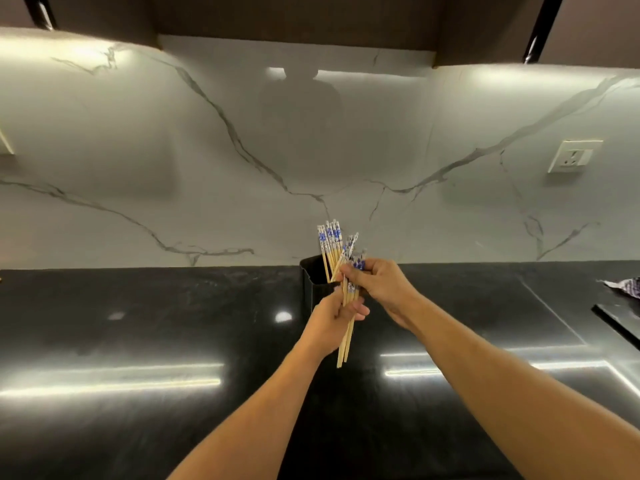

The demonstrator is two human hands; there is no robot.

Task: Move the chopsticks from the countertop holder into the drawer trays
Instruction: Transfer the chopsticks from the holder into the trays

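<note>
A black square holder [313, 278] stands on the dark countertop [138, 323] against the marble wall. Several bamboo chopsticks with blue-and-white tops [329, 245] still stand upright in it. In front of the holder, my left hand [334, 323] is closed around the middle of a bundle of several chopsticks [346, 341], whose plain tips hang below my fist. My right hand [377, 282] pinches the patterned upper ends of that same bundle, just to the right of the holder's rim. No drawer or tray is in view.
A wall socket [573, 156] sits on the marble backsplash at the right. A patterned cloth [623, 287] and the edge of a dark board [616, 323] lie at the far right of the counter. Dark cabinets hang overhead.
</note>
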